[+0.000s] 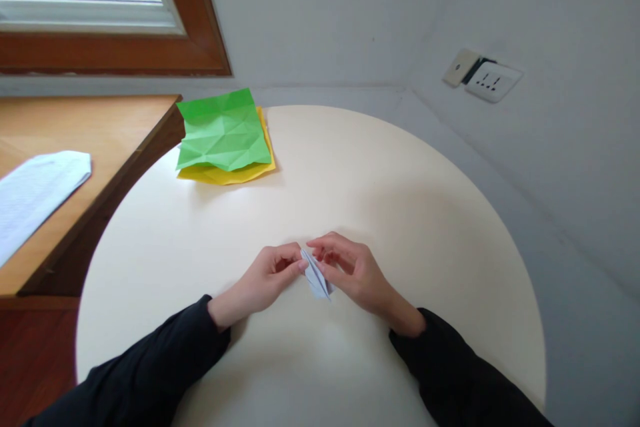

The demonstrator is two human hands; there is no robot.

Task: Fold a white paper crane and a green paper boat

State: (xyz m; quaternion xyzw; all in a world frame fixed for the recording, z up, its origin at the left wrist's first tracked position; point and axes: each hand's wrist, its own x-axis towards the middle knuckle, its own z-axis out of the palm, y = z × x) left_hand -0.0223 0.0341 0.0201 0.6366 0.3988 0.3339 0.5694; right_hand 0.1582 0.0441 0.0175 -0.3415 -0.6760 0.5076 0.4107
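Observation:
A small piece of folded white paper is held between my two hands above the near middle of the round table. My left hand pinches its left edge between thumb and fingers. On the other side, my right hand grips the paper with the thumb on its face and the fingers curled behind. Several layers and a pointed lower end show in the folded paper. The fingertips behind it are partly hidden.
Creased green paper lies on yellow paper at the round white table's far left. A wooden desk with a folded white sheet stands at left. Walls with a socket and a window frame close off the back.

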